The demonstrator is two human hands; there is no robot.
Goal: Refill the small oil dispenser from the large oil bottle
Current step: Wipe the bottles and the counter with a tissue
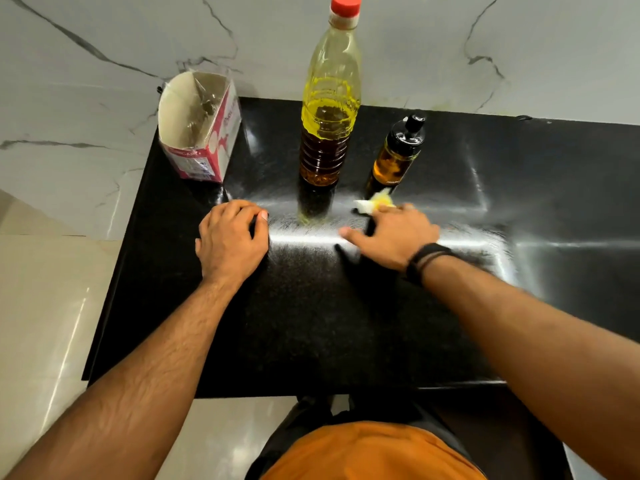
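Right hand (394,233) presses an oil-stained tissue (375,202) flat-fingered onto the black counter (311,323); left hand (230,237) rests loosely curled, empty. Behind: capped large oil bottle (329,109) part full; small oil dispenser (398,154) holding amber oil; open carton (199,129).

My black countertop (311,323) carries an open pink-and-white carton (201,133) far left, the large oil bottle (329,109) at the far middle, the small oil dispenser (398,154) to its right, and an oil-stained tissue (375,204) just nearer.
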